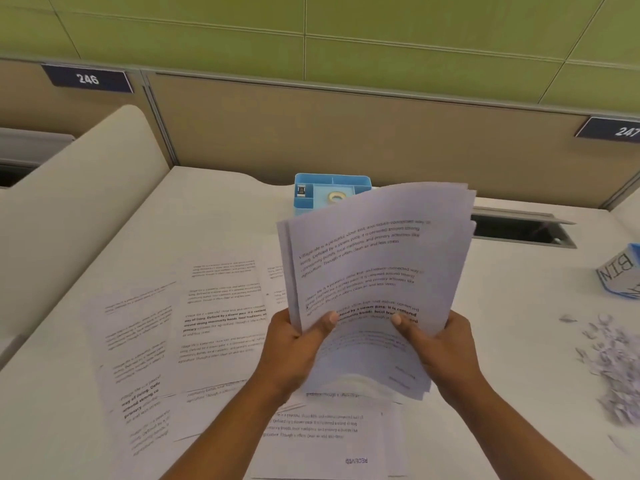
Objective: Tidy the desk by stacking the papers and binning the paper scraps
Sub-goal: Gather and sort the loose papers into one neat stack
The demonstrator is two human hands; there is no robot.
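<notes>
Lying nearest the person, just below the held stack (377,265), a stamped sheet (329,441) is resting flat on the counter (512,306), overlapping other pages. Above it the left grip (294,344) is clamping the stack's lower left edge, thumb pressing on the printed face and fingers curling behind, while the right grip (440,344) is pinching the lower right edge the same way. Between them the stack is standing lifted off the counter, tilting away and fanning unevenly at its top corners. To the left of the stack, loose sheets (221,317) are spreading across the counter, overlapping at odd angles. To its right, well apart, paper scraps (613,368) are lying in a heap, and beyond them a box lettered BIN (620,271) is sitting at the frame's edge. Behind the stack a blue organiser (311,199) is holding a roll of tape (337,196), partly hidden by the pages. The stacking step seems to be under way, with the scraps not yet binned. The next move is probably calling for squaring the fanned edges against the counter, then gathering the sheets to the left without letting the bundle slip.
</notes>
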